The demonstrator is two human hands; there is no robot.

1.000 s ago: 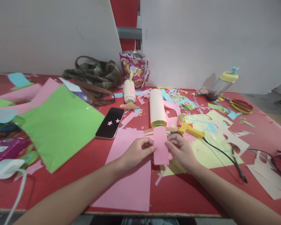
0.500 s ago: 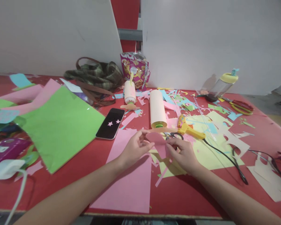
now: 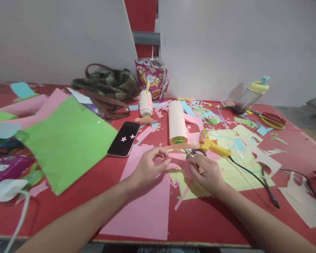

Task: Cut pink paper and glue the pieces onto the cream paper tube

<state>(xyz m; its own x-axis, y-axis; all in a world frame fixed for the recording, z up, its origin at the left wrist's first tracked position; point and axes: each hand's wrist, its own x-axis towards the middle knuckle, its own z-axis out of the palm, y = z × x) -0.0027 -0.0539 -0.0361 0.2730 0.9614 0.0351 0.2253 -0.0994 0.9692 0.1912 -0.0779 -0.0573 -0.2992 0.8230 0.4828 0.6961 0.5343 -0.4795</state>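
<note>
Between my hands is a small cut piece of pink paper (image 3: 178,161), seen nearly edge-on. My left hand (image 3: 151,167) has its thumb and fingertips closed at the paper's left side. At the right side, the curled fingers of my right hand (image 3: 206,172) pinch it and partly cover it. Just beyond stands a cream paper-wrapped cylinder (image 3: 177,123) with a green part at its near end and a tan curved strip (image 3: 183,146) in front. Scissors (image 3: 197,152) lie partly hidden behind my right hand. Under my left hand is a pink sheet (image 3: 144,214).
A yellow glue gun (image 3: 214,147) with a black cord lies on pale yellow paper. A phone (image 3: 124,138) carries two pink stars. Left is a green sheet (image 3: 71,140); behind are a smaller cylinder (image 3: 146,103), plaid bag (image 3: 113,84) and snack packet (image 3: 151,77). Pliers (image 3: 272,120) lie right.
The pink piece has tipped from facing me to lying nearly flat between my fingers. Both hands have shifted only slightly.
</note>
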